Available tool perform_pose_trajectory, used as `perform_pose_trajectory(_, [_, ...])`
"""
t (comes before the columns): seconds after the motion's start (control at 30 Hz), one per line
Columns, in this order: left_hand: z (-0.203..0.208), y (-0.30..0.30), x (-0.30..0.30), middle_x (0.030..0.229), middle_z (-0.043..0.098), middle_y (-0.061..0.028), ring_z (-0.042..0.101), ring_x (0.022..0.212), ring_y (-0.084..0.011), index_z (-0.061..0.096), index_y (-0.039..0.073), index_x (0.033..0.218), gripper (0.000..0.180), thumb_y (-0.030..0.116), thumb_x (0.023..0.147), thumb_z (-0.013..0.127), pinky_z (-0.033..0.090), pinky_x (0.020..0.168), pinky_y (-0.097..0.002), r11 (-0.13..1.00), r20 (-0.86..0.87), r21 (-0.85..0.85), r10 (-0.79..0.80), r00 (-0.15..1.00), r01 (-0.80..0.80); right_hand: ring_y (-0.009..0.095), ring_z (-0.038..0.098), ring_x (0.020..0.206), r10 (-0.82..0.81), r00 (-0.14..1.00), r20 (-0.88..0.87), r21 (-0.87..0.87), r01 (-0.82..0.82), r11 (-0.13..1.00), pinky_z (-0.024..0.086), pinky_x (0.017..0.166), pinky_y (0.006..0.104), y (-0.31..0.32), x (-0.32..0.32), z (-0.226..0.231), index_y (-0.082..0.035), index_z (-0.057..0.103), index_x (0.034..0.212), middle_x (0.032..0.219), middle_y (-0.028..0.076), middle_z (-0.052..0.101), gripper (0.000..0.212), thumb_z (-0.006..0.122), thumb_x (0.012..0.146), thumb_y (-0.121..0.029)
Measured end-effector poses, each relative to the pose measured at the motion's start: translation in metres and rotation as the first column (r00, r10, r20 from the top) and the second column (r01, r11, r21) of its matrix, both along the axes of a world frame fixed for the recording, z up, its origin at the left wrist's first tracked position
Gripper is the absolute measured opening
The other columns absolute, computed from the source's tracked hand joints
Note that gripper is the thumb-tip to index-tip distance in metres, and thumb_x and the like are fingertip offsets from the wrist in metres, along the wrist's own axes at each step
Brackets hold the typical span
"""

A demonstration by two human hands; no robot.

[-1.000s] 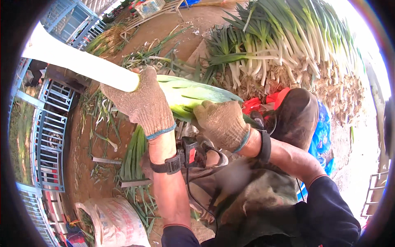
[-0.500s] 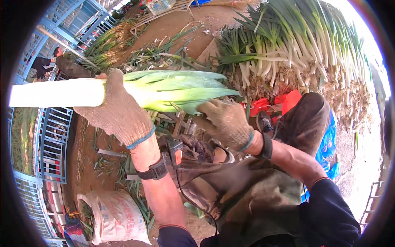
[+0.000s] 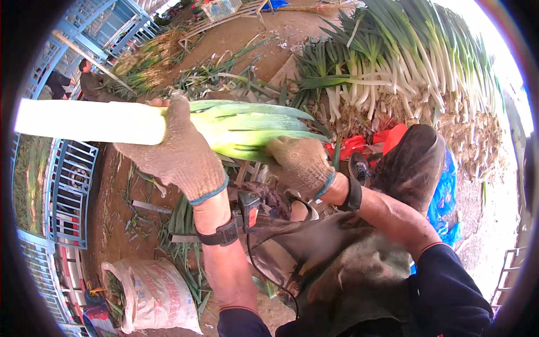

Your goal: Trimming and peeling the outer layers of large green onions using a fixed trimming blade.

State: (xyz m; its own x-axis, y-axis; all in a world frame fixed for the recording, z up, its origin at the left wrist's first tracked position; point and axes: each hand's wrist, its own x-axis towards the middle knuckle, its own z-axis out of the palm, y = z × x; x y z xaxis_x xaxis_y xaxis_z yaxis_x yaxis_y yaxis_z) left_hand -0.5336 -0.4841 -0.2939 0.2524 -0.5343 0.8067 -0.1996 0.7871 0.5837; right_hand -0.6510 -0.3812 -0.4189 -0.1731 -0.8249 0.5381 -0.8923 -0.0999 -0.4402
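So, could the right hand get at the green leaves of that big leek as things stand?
Probably yes: the right hand is right at the lower edge of the green leaves, with nothing visible in between. The left hand holds the leek where white meets green, out of the way.

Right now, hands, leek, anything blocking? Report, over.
Gloved left hand gripping leek by its shank. Gloved right hand at its green leaves. Nothing seen blocking; leek heap beyond.
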Motion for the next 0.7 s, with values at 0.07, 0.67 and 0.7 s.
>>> perform_pose_trajectory(0.07, [0.017,-0.001,0.017,0.097,0.064,-0.0097,0.062,0.088,-0.0228,0.053,-0.002,0.115,0.049,0.002,0.074,0.079,0.051,0.086,-0.0375,0.997,-0.061,0.04,-0.057,0.997,0.06,0.034,0.071,0.072,0.03,0.997,-0.078,0.188,-0.015,0.982,0.055,0.059,0.0444,-0.001,-0.014,-0.038,-0.007,0.069,0.091,0.082,0.013,0.071,0.016,0.064,0.086,-0.021])
perform_pose_trajectory(0.67, [0.126,0.004,0.078,0.109,0.067,-0.0233,0.07,0.091,-0.0291,0.052,-0.012,0.122,0.062,0.014,0.074,0.082,0.059,0.079,-0.0396,0.925,0.098,-0.122,0.372,0.923,-0.359,0.036,0.069,0.097,0.241,0.921,0.306,-0.119,-0.215,0.969,0.054,0.081,0.0479,-0.066,0.06,-0.051,-0.002,0.063,0.122,0.096,0.022,0.068,0.049,0.071,0.09,-0.038])
perform_pose_trajectory(0.7, [0.125,0.001,0.069,0.109,0.067,-0.0234,0.07,0.091,-0.0293,0.054,-0.01,0.121,0.059,0.014,0.075,0.081,0.059,0.08,-0.0395,0.939,0.047,-0.084,0.338,0.94,-0.333,0.036,0.07,0.09,0.189,0.908,0.373,-0.066,-0.177,0.982,0.055,0.074,0.0462,-0.08,0.059,-0.051,0.0,0.064,0.12,0.096,0.023,0.069,0.049,0.069,0.092,-0.04])
